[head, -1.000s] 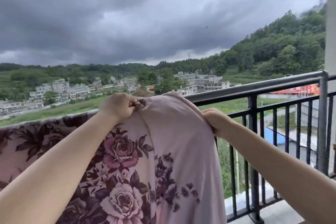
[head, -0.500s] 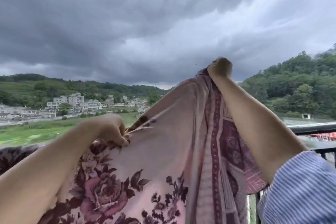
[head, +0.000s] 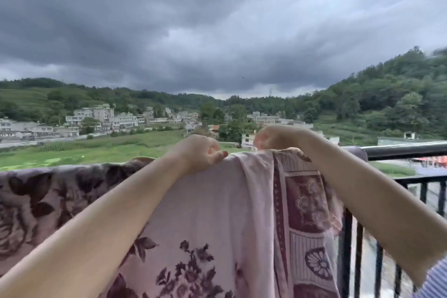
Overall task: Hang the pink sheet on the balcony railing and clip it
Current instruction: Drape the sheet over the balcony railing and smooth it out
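Two hands meet one pink floral cotton sheet at the top of the dark metal balcony railing, and we read the scene outward from the cloth. We see the sheet draped over the top rail, its near side hanging down toward us, with large maroon roses at the left and a patterned border panel at the right. Its long axis runs left to right along the rail; its hanging fall points straight down. Its right edge ends just short of the bare stretch of rail at the far right.

Our left hand sits on the fold at the rail, fingers curled over the top edge and thumb pressed against the cloth, so we take it as gripping the sheet. Our right hand is just beside it, a little farther right and slightly higher, knuckles toward us with fingers curled down behind the fabric; it too appears to hold the top edge, though the fingertips are hidden.

We judge the coming move to turn on one relation: the sheet's top fold lies directly under both hands and extends sideways from them, more of it bunched to the right. The right hand is nearer the unspread border, so spreading likely goes rightward along the rail. We see no clip.

Beyond the rail lie a green field, white village houses, wooded hills and dark storm clouds.
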`<state>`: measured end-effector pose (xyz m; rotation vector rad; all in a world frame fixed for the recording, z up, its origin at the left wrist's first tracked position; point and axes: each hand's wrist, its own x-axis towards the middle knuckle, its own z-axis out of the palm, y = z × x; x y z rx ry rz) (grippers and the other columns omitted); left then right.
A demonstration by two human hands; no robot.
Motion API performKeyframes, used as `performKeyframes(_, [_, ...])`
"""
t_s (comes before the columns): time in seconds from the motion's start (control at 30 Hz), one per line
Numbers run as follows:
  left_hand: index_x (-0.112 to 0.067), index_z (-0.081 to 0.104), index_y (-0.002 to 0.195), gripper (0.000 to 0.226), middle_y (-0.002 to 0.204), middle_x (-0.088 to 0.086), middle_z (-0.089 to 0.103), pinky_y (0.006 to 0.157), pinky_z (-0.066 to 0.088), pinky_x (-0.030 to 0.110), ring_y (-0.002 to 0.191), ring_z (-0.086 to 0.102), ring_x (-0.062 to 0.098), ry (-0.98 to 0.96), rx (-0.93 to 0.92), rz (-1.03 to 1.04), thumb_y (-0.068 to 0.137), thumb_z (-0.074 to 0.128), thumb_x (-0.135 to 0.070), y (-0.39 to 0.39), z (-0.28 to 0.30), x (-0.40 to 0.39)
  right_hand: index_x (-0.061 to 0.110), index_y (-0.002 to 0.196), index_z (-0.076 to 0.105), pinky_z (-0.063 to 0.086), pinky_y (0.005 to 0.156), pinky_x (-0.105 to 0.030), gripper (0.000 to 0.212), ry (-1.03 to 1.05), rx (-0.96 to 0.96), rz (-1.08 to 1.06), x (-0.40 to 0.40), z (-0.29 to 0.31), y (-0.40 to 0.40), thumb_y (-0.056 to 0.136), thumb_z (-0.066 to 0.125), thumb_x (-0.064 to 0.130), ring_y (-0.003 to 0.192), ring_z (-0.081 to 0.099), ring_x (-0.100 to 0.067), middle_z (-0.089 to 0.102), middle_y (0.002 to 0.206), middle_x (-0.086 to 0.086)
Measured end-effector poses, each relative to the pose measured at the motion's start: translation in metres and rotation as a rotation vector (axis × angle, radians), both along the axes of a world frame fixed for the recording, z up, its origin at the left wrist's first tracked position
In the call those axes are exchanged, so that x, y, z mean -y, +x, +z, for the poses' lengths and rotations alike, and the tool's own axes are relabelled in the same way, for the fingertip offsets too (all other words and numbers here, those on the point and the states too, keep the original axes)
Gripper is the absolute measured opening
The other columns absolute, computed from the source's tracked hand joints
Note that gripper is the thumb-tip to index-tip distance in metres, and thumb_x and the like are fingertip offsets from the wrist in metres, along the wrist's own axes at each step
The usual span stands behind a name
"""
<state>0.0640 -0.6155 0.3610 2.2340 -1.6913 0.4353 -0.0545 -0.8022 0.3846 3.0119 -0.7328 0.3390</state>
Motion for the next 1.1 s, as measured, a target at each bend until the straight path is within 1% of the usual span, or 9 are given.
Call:
performKeyframes(0.13, [-0.012,0.056,0.109,0.034,0.119,0.01,0.06,0.085,0.044,0.035,0.11,0.056,0.029,-0.095,0.207,0.029,0.091,0.041,-0.038,-0.029,-0.029,0.03,0.001,0.091,0.064,0.043,0.066,-0.029,0.031,-0.105,0.385,-0.047,-0.006,-0.044,-0.061,0.088,0.053,0.03,0.077,0.059,-0.021,0.068,0.091,-0.017])
performKeyframes(0.23, [-0.016,0.054,0.113,0.036,0.12,0.007,0.059,0.091,0.041,0.034,0.111,0.055,0.027,-0.148,0.275,0.057,0.09,0.039,-0.04,-0.032,-0.038,0.037,0.006,0.116,0.052,0.045,0.09,-0.04,0.092,-0.154,0.72,-0.367,-0.016,-0.099,-0.097,0.062,0.044,0.079,0.108,0.053,-0.029,0.058,0.115,-0.013])
performKeyframes(0.3, [-0.018,0.053,0.113,0.036,0.118,0.005,0.06,0.092,0.041,0.035,0.11,0.056,0.025,-0.161,0.289,0.059,0.09,0.039,-0.041,-0.032,-0.04,0.039,0.005,0.129,0.038,0.042,0.101,-0.044,0.122,0.217,0.835,-0.519,-0.023,-0.131,-0.098,0.043,0.04,0.092,0.117,0.048,-0.029,0.051,0.126,-0.014])
performKeyframes(0.4, [-0.016,0.051,0.113,0.035,0.119,0.005,0.06,0.091,0.041,0.034,0.11,0.056,0.025,-0.14,0.31,0.075,0.09,0.037,-0.04,-0.035,-0.039,0.039,0.007,0.113,0.054,0.051,0.091,-0.043,0.068,0.846,0.989,-0.417,-0.026,-0.148,-0.071,0.061,0.078,0.044,0.096,0.062,-0.026,0.065,0.105,-0.012])
performKeyframes(0.47, [-0.017,0.051,0.115,0.036,0.122,0.006,0.059,0.093,0.04,0.034,0.112,0.055,0.025,-0.106,0.304,0.088,0.091,0.036,-0.039,-0.039,-0.036,0.036,0.008,0.078,0.061,0.055,0.073,-0.043,0.017,0.698,0.986,-0.422,-0.025,-0.145,-0.061,0.073,0.071,0.019,0.078,0.064,-0.028,0.065,0.08,-0.013])
performKeyframes(0.6, [-0.018,0.056,0.113,0.042,0.123,0.009,0.059,0.094,0.038,0.037,0.114,0.054,0.027,-0.087,0.196,0.156,0.093,0.03,-0.045,-0.047,-0.03,0.037,0.008,0.061,0.057,0.044,0.057,-0.024,0.023,0.336,0.968,-0.465,-0.018,-0.112,-0.1,0.083,0.055,0.009,0.064,0.052,-0.024,0.054,0.055,-0.001])
performKeyframes(0.73, [-0.009,0.049,0.12,0.062,0.118,0.013,0.059,0.088,0.043,0.036,0.108,0.056,0.029,-0.211,0.346,0.174,0.086,0.036,-0.059,-0.072,-0.027,0.059,0.01,0.095,0.069,0.039,0.07,-0.026,0.022,-0.047,1.007,-0.533,0.022,-0.051,-0.146,0.085,0.05,0.015,0.093,0.06,-0.032,0.07,0.095,-0.017])
performKeyframes(0.87, [-0.008,0.059,0.113,0.041,0.113,0.016,0.059,0.088,0.045,0.038,0.107,0.054,0.033,-0.361,0.244,0.263,0.089,0.044,-0.038,-0.094,-0.014,0.091,0.006,0.088,0.067,0.033,0.1,-0.043,0.021,-0.162,0.914,-0.434,0.078,0.022,-0.13,0.081,0.047,0.008,0.098,0.059,-0.034,0.068,0.096,-0.019])
performKeyframes(1.1, [-0.002,0.054,0.112,0.027,0.115,0.022,0.055,0.087,0.046,0.043,0.105,0.056,0.04,-0.46,0.096,0.549,0.089,0.041,-0.007,-0.088,0.036,0.138,0.008,0.129,0.039,0.035,0.101,-0.045,0.041,-0.233,0.597,-0.288,0.148,0.084,-0.057,0.089,0.039,0.015,0.115,0.05,-0.037,0.056,0.122,-0.023])
